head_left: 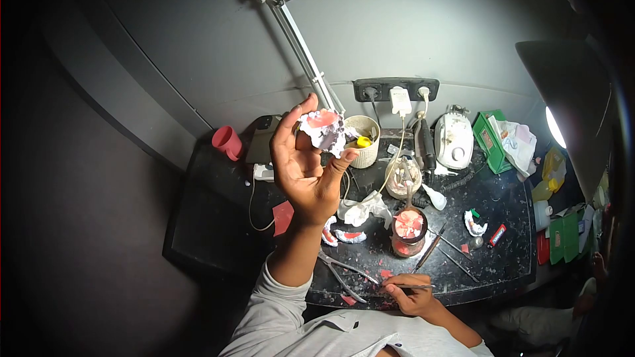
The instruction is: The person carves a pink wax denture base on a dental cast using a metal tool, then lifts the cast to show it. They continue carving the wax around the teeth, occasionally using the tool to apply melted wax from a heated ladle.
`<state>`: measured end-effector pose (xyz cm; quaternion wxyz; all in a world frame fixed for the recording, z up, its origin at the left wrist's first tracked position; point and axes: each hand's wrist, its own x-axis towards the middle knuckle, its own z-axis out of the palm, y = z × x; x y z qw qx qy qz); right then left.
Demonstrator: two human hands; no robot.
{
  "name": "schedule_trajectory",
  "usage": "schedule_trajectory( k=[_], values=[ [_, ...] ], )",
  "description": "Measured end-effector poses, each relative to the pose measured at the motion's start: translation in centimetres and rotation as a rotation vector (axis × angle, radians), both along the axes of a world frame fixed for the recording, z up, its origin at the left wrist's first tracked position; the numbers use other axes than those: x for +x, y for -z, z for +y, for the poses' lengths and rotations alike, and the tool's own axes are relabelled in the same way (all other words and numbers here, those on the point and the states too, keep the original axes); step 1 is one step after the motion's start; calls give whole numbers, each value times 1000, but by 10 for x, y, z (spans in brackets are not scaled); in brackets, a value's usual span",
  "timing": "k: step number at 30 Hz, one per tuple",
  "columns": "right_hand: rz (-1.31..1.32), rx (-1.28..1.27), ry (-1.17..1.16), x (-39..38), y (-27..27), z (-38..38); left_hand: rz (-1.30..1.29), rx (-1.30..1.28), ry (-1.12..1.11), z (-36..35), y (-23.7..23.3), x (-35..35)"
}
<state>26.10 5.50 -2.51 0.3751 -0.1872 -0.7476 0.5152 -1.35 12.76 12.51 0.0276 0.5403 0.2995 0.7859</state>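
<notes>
My left hand (305, 175) is raised above the table, its fingers and thumb gripping a white dental cast (327, 137) with pink wax on it. Low near the front edge, my right hand (413, 297) is closed around a thin dark wax carving tool (422, 286), whose exact tip I cannot make out. Just left of that hand lie metal pliers (344, 271) with long handles. A bowl of pink wax pieces (408, 223) stands behind the right hand. Below my left wrist are small plaster pieces with pink wax (350, 236).
A lamp arm (297, 46) reaches across the back. Behind stand a woven cup (365, 149), a white device (454, 140) and a power strip (397, 90). A red cup (227, 143) sits left. Thin tools (456, 261), another cast (474, 223) and a red tube (497, 235) lie right.
</notes>
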Motion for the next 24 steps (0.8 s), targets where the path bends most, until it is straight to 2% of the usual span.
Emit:
schedule_trajectory(
  k=[12,24],
  values=[
    [-24,-7,-2,0,-1,-3,10,23,12,-11,-7,6],
    [-9,21,-17,0,-29,0,25,-1,63,-20,-11,11]
  ],
)
